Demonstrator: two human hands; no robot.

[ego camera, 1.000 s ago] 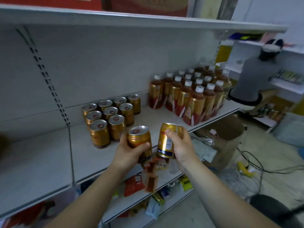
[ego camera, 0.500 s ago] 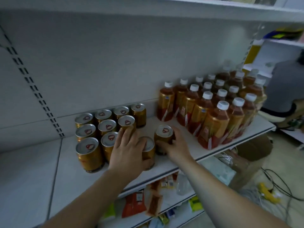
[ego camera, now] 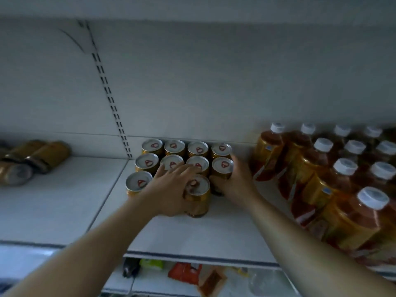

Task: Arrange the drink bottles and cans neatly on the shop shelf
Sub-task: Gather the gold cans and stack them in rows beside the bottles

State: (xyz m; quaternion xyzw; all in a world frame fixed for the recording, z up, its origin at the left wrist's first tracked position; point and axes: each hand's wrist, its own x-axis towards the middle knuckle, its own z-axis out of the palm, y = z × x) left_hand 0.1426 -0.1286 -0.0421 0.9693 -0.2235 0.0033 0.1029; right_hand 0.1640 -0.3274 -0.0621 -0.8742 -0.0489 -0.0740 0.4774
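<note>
Closest to the camera, both bare forearms reach in over the front lip of the white shelf [ego camera: 192, 239]. The left hand [ego camera: 171, 189] has its thumb side wrapped against the front gold can [ego camera: 198, 195], while its fingers [ego camera: 182, 167] spread flat over the lids of the cans behind. That front can stands upright in the third row of the can block [ego camera: 182, 159]. Just right of it, the right hand [ego camera: 235, 183] cups the second-row end can [ego camera: 222, 168], fingers curled round its side. Further right, tea bottles [ego camera: 334, 174] with white caps stand packed in rows, close beside the cans. Way off left, a few gold cans [ego camera: 32, 159] lie on their sides, pretty blurry.
</note>
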